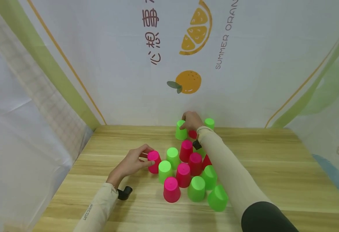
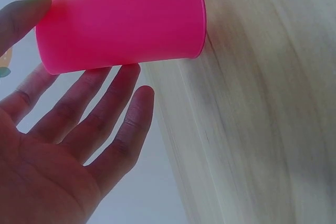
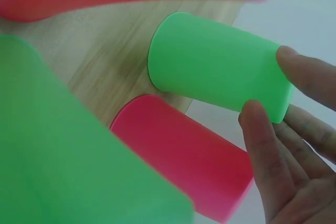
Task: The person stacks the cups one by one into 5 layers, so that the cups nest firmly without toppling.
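My left hand (image 1: 132, 163) holds an upside-down pink cup (image 1: 154, 166) at the left edge of the cup group, thumb on one side and fingers on the other. In the left wrist view this pink cup (image 2: 123, 22) lies between the thumb and the fingertips, its wide rim at the wood. Farther back, my right hand (image 1: 193, 121) pinches the base end of an upside-down green cup (image 1: 181, 132). The right wrist view shows thumb and fingers around that green cup (image 3: 215, 61), with a pink cup (image 3: 184, 156) close beside it.
Several more upside-down pink and green cups, among them a pink cup (image 1: 171, 190) and a green cup (image 1: 218, 198), stand close together on the wooden table (image 1: 105, 167). My right forearm passes over some. A white printed cloth (image 1: 128, 96) hangs behind the table.
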{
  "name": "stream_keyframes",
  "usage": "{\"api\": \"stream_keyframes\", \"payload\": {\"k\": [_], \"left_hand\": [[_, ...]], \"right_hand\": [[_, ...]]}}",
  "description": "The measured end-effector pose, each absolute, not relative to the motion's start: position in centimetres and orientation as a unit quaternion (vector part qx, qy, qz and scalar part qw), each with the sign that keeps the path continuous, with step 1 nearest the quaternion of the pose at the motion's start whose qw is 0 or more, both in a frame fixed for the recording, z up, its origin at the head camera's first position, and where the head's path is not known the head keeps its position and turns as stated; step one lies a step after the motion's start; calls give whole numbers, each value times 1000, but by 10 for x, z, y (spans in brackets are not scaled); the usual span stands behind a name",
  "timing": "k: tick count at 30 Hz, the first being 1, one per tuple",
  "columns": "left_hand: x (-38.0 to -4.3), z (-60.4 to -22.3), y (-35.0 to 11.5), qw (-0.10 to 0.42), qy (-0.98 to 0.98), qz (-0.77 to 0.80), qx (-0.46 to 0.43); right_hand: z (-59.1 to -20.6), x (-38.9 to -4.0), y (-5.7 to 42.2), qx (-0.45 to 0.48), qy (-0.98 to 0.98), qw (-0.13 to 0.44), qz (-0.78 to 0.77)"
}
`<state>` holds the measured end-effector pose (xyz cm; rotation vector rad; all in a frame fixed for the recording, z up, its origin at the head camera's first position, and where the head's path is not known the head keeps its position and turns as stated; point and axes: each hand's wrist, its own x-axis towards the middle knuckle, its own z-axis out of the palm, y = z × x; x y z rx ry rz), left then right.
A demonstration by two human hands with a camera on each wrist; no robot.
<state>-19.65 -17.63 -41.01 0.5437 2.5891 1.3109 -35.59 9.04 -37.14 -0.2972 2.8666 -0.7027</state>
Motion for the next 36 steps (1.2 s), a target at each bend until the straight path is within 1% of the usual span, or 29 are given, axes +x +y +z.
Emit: {"api": "stream_keyframes", "payload": {"k": [27,32,36], "left_hand": [[-196,-412,-176,90,877,439,176],[-196,-413,-175,87,876,440,177],[-197,-413,-175,91,873,443,181]], "right_hand": [[-368,-359,88,-107,971,74,-200],[-359,-357,90,-131,970,62,-196],[-344,-352,98,-146,969,66,-187]]}}
